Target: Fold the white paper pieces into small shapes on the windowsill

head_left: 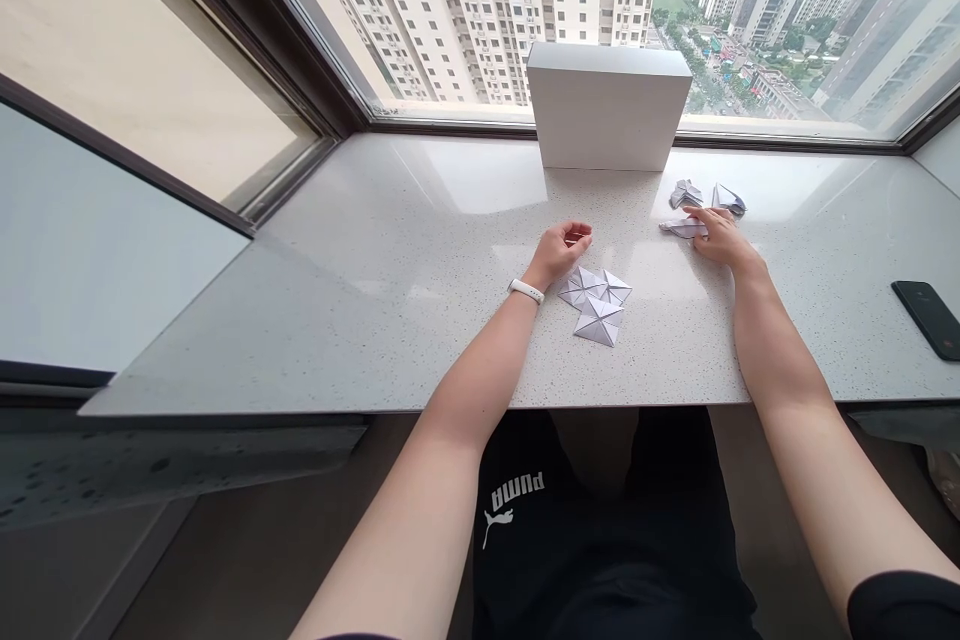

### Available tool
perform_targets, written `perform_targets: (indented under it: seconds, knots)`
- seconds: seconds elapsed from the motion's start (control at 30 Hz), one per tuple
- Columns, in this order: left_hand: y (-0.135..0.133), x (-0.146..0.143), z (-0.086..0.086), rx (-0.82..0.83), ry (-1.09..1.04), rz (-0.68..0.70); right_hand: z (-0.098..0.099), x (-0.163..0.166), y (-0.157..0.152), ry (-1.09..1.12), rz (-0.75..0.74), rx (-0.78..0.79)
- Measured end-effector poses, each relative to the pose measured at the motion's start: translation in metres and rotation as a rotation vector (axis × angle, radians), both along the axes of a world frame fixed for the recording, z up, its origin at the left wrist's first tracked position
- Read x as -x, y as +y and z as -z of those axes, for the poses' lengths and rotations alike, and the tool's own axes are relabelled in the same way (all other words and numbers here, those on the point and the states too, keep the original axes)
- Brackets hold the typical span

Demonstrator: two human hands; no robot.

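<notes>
My right hand [721, 236] closes its thumb and fingers round a white folded paper piece [681, 229] that lies low on the countertop. Just behind it are a crumpled-looking paper fold [685, 194] and another paper fold [729, 201] with a dark edge. Further left, my left hand [562, 251] rests on its side, fingers loosely curled, thumb apart from them, nothing visible inside. Nearest to that hand is a group of flat, creased paper squares: a left square [579, 288], a right square [616, 288] and a front square [599, 322], touching or overlapping.
A white box [609, 110] stands upright against the window at the back. The speckled countertop [360, 280] ends in a front edge close to my body. A black phone [928, 318] lies at the far right. Dark window frames [300, 70] border the left.
</notes>
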State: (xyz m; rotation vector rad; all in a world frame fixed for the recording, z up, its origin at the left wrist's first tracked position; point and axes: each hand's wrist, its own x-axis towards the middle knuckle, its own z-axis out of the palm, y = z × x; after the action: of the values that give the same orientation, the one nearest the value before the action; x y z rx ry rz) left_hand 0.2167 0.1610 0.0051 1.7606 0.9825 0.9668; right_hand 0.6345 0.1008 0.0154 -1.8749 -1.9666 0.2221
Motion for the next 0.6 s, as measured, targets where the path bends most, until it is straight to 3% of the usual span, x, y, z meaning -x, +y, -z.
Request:
perform_targets:
  seconds: [0.23, 0.4, 0.5, 0.6]
  knots:
    - [0.000, -0.001, 0.000, 0.019, -0.015, -0.007, 0.004, 0.002, 0.001, 0.032, 0.013, -0.024]
    - [0.000, -0.001, 0.000, 0.011, -0.014, -0.005, -0.009, 0.012, -0.005, 0.051, 0.024, -0.085]
    - [0.000, -0.001, 0.000, 0.003, -0.011, -0.005, -0.021, 0.042, -0.013, 0.089, -0.029, -0.203]
    - [0.001, -0.001, 0.001, 0.018, -0.029, -0.002, -0.026, 0.097, -0.028, 0.184, -0.171, -0.091]
